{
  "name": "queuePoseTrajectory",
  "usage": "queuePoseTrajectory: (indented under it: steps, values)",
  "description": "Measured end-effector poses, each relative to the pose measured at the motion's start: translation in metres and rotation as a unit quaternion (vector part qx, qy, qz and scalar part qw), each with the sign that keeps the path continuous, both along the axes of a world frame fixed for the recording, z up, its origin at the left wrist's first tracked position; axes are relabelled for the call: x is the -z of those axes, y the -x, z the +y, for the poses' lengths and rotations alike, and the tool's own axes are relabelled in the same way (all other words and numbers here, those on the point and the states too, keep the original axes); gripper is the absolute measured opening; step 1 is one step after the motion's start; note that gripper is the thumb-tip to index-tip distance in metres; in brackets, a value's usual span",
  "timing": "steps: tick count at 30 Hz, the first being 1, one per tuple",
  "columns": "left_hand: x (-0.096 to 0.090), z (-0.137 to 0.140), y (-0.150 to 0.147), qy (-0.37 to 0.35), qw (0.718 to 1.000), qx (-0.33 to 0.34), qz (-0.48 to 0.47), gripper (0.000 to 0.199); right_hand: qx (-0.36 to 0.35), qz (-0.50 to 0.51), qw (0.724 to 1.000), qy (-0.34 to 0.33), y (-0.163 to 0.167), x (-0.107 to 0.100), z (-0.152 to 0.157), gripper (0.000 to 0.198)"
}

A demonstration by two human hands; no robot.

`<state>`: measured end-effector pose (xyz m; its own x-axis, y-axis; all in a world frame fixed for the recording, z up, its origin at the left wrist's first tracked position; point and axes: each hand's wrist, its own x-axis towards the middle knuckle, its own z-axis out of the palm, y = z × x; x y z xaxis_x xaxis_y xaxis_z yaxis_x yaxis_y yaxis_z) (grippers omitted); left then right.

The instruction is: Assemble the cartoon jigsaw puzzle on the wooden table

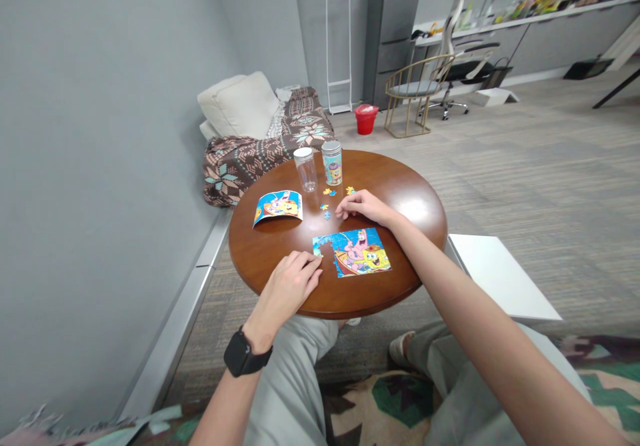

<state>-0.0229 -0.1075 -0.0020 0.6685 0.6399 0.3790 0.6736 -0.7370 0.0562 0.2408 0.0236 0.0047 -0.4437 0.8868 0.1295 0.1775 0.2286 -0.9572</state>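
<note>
A mostly joined cartoon jigsaw puzzle point(360, 254) lies on the round wooden table, with a gap in its left part. My left hand point(294, 279) rests on the table at the puzzle's left edge, fingers loosely bent and a fingertip touching its border. Beyond the puzzle, my right hand point(364, 207) is held low over the table with curled fingers; whether a piece is between them is hidden. Just left of those fingertips lies a blue puzzle piece point(327, 215). More loose pieces point(329, 193) are scattered behind it, some yellow point(351, 191) beyond my right hand.
A curved picture sheet point(279, 206) stands on the table's left side. At the back are a clear jar point(307, 171) with a white lid and a printed tin point(333, 166). Behind the table point(280, 266) is a blanket-covered sofa point(235, 166); a white panel point(500, 276) sits at right.
</note>
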Motion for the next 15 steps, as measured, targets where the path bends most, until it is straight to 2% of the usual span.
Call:
queuePoseTrajectory:
  steps: [3,5,8,12,13,15]
  values:
    - [0.003,0.000,0.001,-0.001,1.000,-0.001,-0.007,0.024,0.011,0.001,1.000,-0.007,0.000,0.000,0.001,0.027]
    - [0.004,-0.001,0.003,-0.005,1.000,-0.006,-0.015,0.023,0.047,0.014,0.999,-0.024,0.000,0.001,0.003,0.027]
    - [-0.001,-0.001,0.003,-0.010,0.999,-0.028,-0.033,0.020,0.175,0.034,0.983,-0.033,-0.004,0.006,0.013,0.024]
    - [-0.030,0.024,-0.012,0.026,0.990,-0.079,-0.116,0.012,0.393,0.041,0.918,-0.017,-0.025,0.022,0.030,0.027]
    - [-0.039,0.036,-0.018,0.048,0.984,-0.095,-0.145,0.012,0.423,0.039,0.905,-0.018,-0.032,0.027,0.034,0.030]
    - [-0.054,0.066,-0.033,0.109,0.973,-0.108,-0.172,0.009,0.415,-0.001,0.909,-0.039,-0.046,0.036,0.039,0.035]
